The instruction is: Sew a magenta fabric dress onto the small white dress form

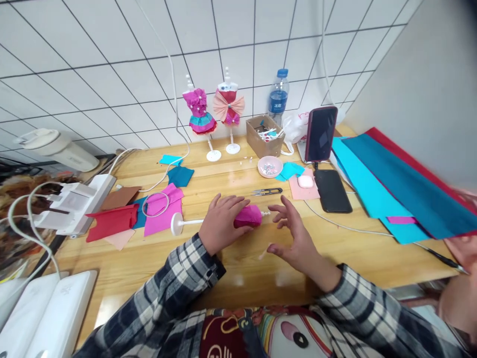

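Observation:
My left hand (219, 222) is closed round a small white mannequin stand lying on its side, its body wrapped in magenta cloth (249, 216); the stand's round base (175, 223) points left. My right hand (292, 233) hovers just right of the mannequin's neck with fingers spread, holding nothing. A small pin or scrap (263, 254) lies on the wooden table (238, 268) below my right hand. Thread snips (267, 192) lie just beyond the hands.
Two dressed mannequins (203, 115) (228, 107) stand at the back by a cardboard box (265, 135), a water bottle (278, 97), a pink bowl (270, 166) and two phones (321, 133) (332, 190). Cloth pieces (163, 215) lie left, large blue sheets (402, 189) right, a power strip (74, 201) far left.

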Demonstrator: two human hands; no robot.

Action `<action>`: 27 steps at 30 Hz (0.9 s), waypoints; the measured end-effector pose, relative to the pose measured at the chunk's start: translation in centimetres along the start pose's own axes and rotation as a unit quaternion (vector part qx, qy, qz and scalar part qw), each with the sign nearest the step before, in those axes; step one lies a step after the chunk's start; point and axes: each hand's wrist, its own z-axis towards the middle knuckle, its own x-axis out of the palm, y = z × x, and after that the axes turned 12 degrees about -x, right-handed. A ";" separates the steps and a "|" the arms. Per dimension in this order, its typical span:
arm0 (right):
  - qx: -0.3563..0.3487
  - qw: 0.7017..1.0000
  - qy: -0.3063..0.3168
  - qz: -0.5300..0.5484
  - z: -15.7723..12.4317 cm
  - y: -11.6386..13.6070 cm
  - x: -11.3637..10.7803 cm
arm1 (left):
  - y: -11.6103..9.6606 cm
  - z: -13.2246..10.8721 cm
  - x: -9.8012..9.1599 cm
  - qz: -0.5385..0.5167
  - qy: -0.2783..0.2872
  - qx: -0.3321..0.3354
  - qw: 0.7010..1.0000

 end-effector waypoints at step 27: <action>0.017 0.997 0.004 -0.074 2.9 -3.0 -2.5 | 1.4 1.9 1.0 -0.197 0.102 -0.133 0.966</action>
